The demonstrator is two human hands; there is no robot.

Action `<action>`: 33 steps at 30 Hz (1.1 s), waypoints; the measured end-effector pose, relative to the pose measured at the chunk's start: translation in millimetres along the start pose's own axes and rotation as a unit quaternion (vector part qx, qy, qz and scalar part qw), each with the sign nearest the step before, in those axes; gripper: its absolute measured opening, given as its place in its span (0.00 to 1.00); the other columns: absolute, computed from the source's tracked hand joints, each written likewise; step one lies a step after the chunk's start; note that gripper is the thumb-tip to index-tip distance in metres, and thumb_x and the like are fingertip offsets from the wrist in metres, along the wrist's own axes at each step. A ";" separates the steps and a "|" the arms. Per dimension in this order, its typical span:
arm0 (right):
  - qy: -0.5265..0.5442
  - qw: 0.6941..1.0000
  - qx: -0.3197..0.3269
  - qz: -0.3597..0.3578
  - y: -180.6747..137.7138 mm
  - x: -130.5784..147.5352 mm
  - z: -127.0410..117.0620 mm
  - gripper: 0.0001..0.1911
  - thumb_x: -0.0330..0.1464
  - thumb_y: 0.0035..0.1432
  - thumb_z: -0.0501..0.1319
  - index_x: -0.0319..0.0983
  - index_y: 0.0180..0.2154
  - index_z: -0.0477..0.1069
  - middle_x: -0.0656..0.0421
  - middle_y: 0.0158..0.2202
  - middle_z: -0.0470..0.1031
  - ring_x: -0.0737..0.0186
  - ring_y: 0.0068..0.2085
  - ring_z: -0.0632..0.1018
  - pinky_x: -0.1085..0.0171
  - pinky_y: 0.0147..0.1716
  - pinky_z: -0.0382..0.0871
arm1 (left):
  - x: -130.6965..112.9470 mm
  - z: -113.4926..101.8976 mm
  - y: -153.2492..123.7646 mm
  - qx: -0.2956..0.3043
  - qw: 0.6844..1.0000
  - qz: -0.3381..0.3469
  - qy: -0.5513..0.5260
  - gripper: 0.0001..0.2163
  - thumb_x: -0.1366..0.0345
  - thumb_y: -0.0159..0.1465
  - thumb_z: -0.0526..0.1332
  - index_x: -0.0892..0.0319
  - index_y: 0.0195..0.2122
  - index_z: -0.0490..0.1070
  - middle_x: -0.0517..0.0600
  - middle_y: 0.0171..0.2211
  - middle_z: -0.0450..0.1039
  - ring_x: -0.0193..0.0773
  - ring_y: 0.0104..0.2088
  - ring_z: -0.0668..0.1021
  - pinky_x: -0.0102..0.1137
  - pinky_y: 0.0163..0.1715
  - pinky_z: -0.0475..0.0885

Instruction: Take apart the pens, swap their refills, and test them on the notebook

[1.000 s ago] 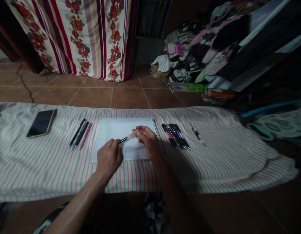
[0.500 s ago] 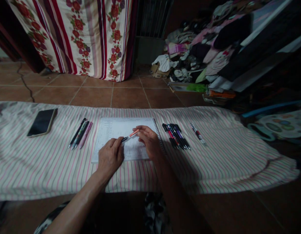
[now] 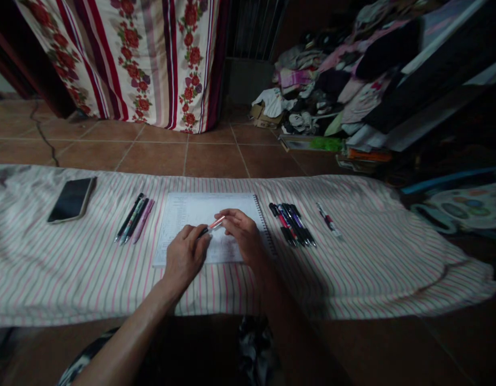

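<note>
Over a spiral notebook [image 3: 200, 206], both hands hold one pen [image 3: 216, 222] with a dark end and an orange-pink end. My left hand [image 3: 187, 252] pinches the dark end between thumb and fingers. Bent fingers of my right hand [image 3: 245, 231] close on the orange end. Left of the notebook lie several pens [image 3: 129, 221], dark and patterned, with a pink pen [image 3: 144, 221] beside them. A row of black, red and purple pens [image 3: 293, 225] rests to the right. Farther right is a single white pen [image 3: 329, 220] with dark and red parts.
A phone [image 3: 72, 199] lies at the left on the striped cloth [image 3: 376, 252] that covers the low surface. Behind it are a tiled floor [image 3: 151, 153], a floral curtain [image 3: 159, 64] and a heap of clothes [image 3: 332, 80] at the back right.
My left hand has slid slightly right and along the pen, toward my right hand, so less of the pen's dark end shows. The view has shifted slightly.
</note>
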State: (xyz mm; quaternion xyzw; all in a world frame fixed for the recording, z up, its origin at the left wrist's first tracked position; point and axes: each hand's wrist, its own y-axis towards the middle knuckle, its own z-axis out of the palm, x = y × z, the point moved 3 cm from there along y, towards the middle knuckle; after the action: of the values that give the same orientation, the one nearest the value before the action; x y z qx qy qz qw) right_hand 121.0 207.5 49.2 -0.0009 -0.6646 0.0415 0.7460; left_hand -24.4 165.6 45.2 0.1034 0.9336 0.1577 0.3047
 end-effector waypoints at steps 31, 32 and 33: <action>0.008 1.000 0.018 0.002 -3.5 2.1 6.9 0.15 0.38 0.47 0.60 0.41 0.38 0.67 0.56 0.40 0.77 0.61 0.37 0.75 0.66 0.28 0.65 | 3.1 -1.8 3.0 -0.064 0.995 -0.074 -0.035 0.07 0.64 0.60 0.55 0.58 0.33 0.71 0.47 0.30 0.71 0.33 0.27 0.72 0.27 0.28 0.64; 0.011 1.000 0.016 0.010 -3.4 1.4 7.2 0.16 0.38 0.47 0.61 0.41 0.39 0.67 0.56 0.39 0.77 0.61 0.37 0.75 0.66 0.28 0.65 | 3.0 -1.9 3.1 -0.063 0.995 -0.073 -0.034 0.07 0.64 0.60 0.55 0.58 0.34 0.71 0.47 0.30 0.71 0.33 0.27 0.72 0.27 0.28 0.64; 0.009 1.000 0.011 0.017 -3.3 0.8 7.2 0.16 0.39 0.46 0.61 0.41 0.39 0.67 0.55 0.38 0.77 0.61 0.36 0.76 0.65 0.28 0.65 | 2.7 -2.0 3.1 -0.060 0.995 -0.072 -0.033 0.07 0.64 0.60 0.55 0.58 0.34 0.71 0.47 0.30 0.71 0.33 0.28 0.72 0.27 0.28 0.64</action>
State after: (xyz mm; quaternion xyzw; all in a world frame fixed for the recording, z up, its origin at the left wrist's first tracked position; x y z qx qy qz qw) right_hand 114.2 203.9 51.1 -0.0042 -0.6570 0.0611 0.7514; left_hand -27.4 168.7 46.4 0.0226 0.9170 0.1881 0.3511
